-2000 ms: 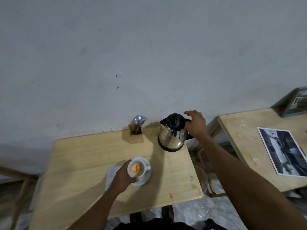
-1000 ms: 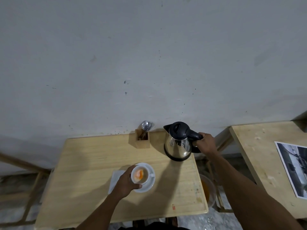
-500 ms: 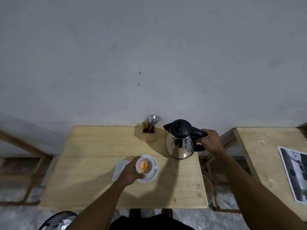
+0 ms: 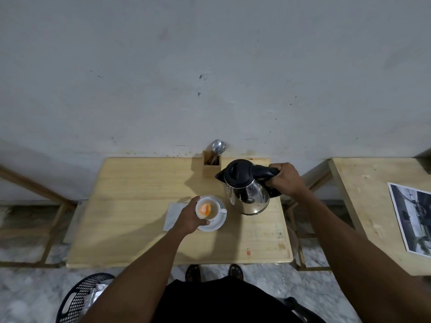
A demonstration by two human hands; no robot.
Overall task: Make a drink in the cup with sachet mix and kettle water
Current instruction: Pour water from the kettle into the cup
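A white cup (image 4: 208,209) with orange powder in it stands on a white saucer (image 4: 218,223) near the middle of the wooden table (image 4: 130,206). My left hand (image 4: 190,219) grips the cup from its left side. A steel kettle (image 4: 247,192) with a black lid hangs just right of the cup, lifted and tilted, its spout pointing left. My right hand (image 4: 285,179) grips the kettle's black handle.
A white napkin (image 4: 172,215) lies under the saucer's left side. A wooden holder with spoons (image 4: 212,159) stands at the table's back edge by the wall. A second table (image 4: 373,206) with a photo print (image 4: 412,215) is at right. A black basket (image 4: 81,299) sits on the floor.
My right hand closed on the kettle's handle, lifted the kettle off the table and brought it nearer the cup. My left hand kept hold of the cup.
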